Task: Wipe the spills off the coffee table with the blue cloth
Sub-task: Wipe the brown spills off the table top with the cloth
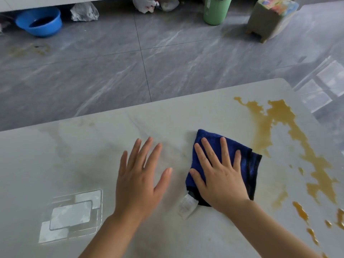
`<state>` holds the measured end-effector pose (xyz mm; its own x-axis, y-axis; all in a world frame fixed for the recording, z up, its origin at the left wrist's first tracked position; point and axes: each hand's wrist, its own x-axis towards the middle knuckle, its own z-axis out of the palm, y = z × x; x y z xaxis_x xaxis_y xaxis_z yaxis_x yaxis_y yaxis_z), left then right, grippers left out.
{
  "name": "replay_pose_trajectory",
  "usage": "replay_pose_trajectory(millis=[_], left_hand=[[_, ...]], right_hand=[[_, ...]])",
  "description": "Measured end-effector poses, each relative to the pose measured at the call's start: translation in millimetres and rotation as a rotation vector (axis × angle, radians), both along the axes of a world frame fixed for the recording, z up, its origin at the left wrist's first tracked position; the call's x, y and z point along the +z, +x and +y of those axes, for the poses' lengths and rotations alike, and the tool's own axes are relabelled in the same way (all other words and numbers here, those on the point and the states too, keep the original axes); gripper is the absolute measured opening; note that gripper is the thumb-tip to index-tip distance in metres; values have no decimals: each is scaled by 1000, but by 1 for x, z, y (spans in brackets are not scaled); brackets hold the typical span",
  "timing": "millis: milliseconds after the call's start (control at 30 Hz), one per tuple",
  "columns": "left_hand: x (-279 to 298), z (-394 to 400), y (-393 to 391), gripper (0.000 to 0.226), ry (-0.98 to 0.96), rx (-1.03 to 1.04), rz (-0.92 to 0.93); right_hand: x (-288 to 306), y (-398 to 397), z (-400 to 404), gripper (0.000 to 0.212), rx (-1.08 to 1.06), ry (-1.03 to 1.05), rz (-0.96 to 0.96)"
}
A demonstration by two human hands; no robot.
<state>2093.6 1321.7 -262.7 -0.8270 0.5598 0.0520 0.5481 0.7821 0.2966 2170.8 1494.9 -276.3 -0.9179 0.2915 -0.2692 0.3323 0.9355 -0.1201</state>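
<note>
Head view: grey marble-look tile floor (111, 71) fills the far half, pale stone-look coffee table (93, 146) fills the near half, its far edge running up to a rounded far-right corner. Amber-brown spill (290, 131) covers the right side of the tabletop, from the far-right corner down toward the near-right edge, breaking into separate drops near the bottom right. Faint yellowish stain (31, 50) on the floor far left. Blue cloth (249, 164), folded, lies flat on the table right of centre, just left of the spill; its right corner sits close to the spill's edge, can't tell if touching. White care tag (187, 203) sticks out of the cloth's near-left corner. Right hand (219, 175) lies palm-down on the cloth, fingers straight and spread, pressing it flat. Left hand (138, 175) is palm-down over bare tabletop just left of the cloth, fingers straight and slightly apart, thumb out; contact with the table unclear. Far edge of floor: blue basin (40, 22) with dark liquid at left, clear plastic bag (84, 12) beside it, green bin (216, 12) right of centre, small printed-top stool (270, 19) far right.
</note>
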Motion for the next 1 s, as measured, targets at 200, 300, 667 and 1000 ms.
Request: replay_pose_trajectory(millis=[200,300,667,1000], left_hand=[[-16,48,-7,61,-119,-53,-49],[-24,58,-7,59,-166,-68,-55],[-27,59,-8,62,-190,-64,-33],[-27,59,-7,63,-186,-69,-29]], right_hand=[[6,2,1,70,-4,-42,50],[4,3,2,68,16,-51,48],[-4,3,13,66,27,-29,105],[-12,-28,83,66,-157,22,89]])
